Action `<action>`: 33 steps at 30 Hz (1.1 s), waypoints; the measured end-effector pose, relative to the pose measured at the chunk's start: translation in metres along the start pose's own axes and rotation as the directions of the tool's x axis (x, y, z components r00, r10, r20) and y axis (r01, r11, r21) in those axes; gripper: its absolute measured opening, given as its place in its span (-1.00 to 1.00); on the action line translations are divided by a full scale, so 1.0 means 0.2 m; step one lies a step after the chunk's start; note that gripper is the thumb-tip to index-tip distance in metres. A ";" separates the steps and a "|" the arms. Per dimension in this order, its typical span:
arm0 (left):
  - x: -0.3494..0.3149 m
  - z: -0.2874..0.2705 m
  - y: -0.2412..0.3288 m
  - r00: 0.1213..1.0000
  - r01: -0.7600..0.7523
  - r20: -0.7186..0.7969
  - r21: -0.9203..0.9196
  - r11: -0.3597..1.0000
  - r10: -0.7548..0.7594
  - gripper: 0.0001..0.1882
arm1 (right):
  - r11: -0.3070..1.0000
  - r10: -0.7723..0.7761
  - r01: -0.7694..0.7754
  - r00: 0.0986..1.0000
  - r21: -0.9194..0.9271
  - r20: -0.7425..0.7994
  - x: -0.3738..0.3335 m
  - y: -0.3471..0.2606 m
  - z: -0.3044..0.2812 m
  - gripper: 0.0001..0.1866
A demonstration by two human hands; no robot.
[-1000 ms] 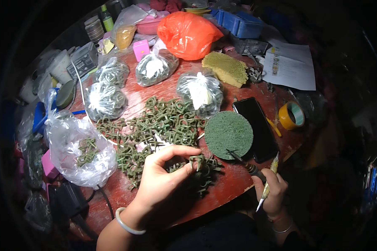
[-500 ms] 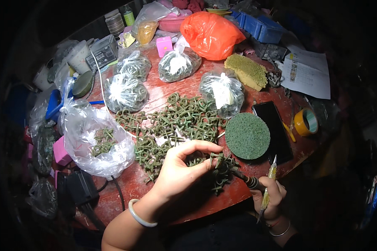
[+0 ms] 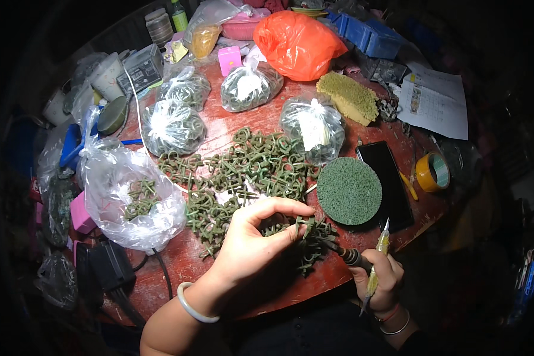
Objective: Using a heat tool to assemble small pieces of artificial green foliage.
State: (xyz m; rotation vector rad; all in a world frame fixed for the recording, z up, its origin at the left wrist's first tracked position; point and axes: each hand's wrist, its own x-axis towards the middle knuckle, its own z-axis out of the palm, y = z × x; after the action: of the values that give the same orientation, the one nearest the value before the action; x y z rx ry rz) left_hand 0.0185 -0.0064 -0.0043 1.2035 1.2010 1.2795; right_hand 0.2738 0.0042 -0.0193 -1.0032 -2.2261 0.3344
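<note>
My left hand (image 3: 246, 240) reaches over the near edge of a heap of small olive-green ring-shaped pieces (image 3: 261, 160). Between its thumb and forefinger it pinches one green ring-shaped piece (image 3: 304, 225). My right hand (image 3: 382, 277) is closed around a dark pen-shaped handpiece (image 3: 356, 258), whose tip points left toward the pinched piece. Whether the tip touches that piece, I cannot tell. A slim yellowish tool (image 3: 378, 261) with pointed ends is also gripped in the right hand, its upper point beside a round green porous pad (image 3: 349, 190).
A black phone (image 3: 388, 184) lies partly under the pad, near a yellow tape roll (image 3: 433, 172). Tied clear bags (image 3: 252, 86) stand behind the heap. An opened clear bag (image 3: 110, 202) holds more pieces at left. A white cord (image 3: 140, 118) crosses the red table (image 3: 213, 133).
The view has shifted slightly, so objects at the left sit a little farther left. Both hands keep nearly the same pose and the same holds.
</note>
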 end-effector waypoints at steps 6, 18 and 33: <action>0.01 0.00 -0.02 1.000 -0.025 0.011 0.021 0.999 0.025 -0.76 | 1.000 -0.003 0.002 1.000 0.010 0.006 0.00 0.01 0.00 -0.71; 0.00 0.00 -0.02 1.000 -0.017 0.003 0.003 1.000 0.017 -0.77 | 1.000 0.001 -0.001 1.000 0.027 0.007 0.00 0.00 0.01 -0.70; 0.00 0.01 0.00 1.000 -0.010 -0.014 -0.049 0.999 0.010 -0.76 | 0.981 0.144 -0.153 0.986 -0.119 -0.081 -0.02 0.09 -0.08 -0.78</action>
State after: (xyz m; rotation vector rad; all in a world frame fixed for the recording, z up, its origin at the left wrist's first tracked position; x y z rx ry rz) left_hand 0.0214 -0.0065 -0.0034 1.1685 1.1684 1.3192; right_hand 0.2967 0.0124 -0.0169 -1.2331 -2.1341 0.2221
